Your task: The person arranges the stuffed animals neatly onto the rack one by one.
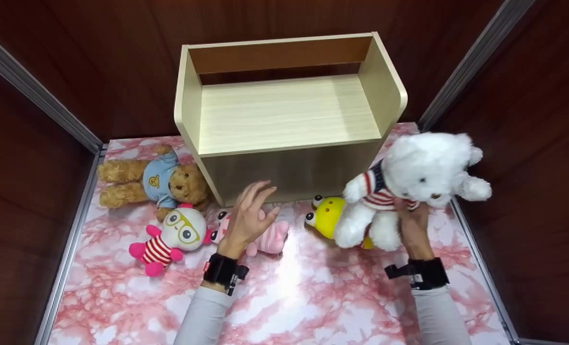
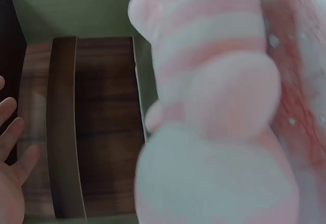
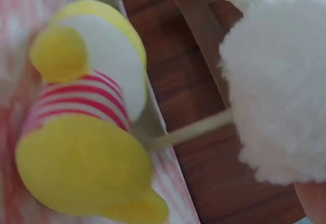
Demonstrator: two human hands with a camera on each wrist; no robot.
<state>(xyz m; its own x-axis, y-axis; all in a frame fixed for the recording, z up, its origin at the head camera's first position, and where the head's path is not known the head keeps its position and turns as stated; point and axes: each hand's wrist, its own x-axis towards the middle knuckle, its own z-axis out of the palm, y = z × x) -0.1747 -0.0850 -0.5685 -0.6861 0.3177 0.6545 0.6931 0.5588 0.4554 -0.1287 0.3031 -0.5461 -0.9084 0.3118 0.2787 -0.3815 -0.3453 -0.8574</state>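
My right hand (image 1: 414, 230) grips a fluffy white teddy bear (image 1: 421, 163) in a striped red, white and navy sweater, raised at the right; part of the fingers is hidden by the bear. Under the bear lies a yellow frog-like plush (image 1: 330, 215) with bulging eyes, and its striped middle (image 3: 84, 99) shows in the right wrist view. My left hand (image 1: 248, 218) holds nothing, its fingers spread and slightly bent. It overlaps a pink striped plush (image 1: 270, 237) lying in front of the shelf; that plush's body (image 2: 209, 30) fills much of the left wrist view.
A pale wooden shelf unit (image 1: 289, 115) stands at the back centre. On the left lie a brown teddy bear (image 1: 162, 172) in a blue shirt and a pink-and-white plush (image 1: 183, 230) with yellow glasses. Dark wood panels (image 1: 519, 191) enclose the pink marbled surface (image 1: 135, 306).
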